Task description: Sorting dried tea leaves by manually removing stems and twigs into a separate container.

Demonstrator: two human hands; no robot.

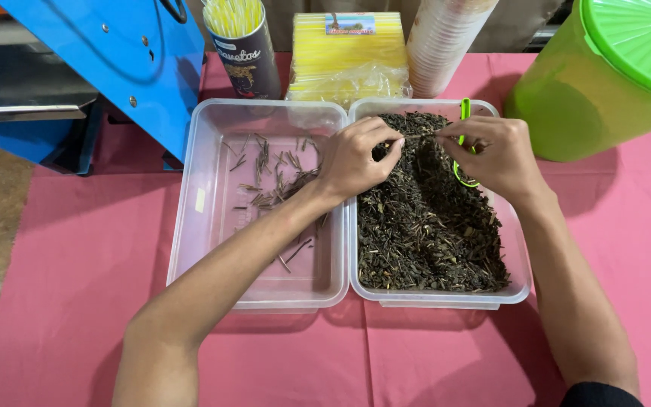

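— Where are the hands?

— Both over the clear plastic tub heaped with dark dried leaves (431, 226), toward the far edge of the pink-covered worktop (77, 264). The left hand (356, 160) and the right hand (495, 154) each have their fingers pinched together on the ends of one thin dry stem (418, 136), held level between them just above the leaves.

— And the green thing?

— A bright green plastic scoop (464, 113), standing in the leaves at the tub's far side, partly hidden behind the right hand; whether the hand touches it, I cannot tell.

— The other tub?

— A second clear plastic tub (212, 226), touching the first on its left, with only a scatter of thin stems (276, 177) on its bottom.

— Behind them?

— Along the far edge: a dark cup of yellow straws (244, 45), a flat pack of yellow straws (348, 56), a stack of white cups (442, 41), and at the far right corner a lime green lidded bucket (604, 75). A blue metal machine (114, 53) stands at the far left corner.
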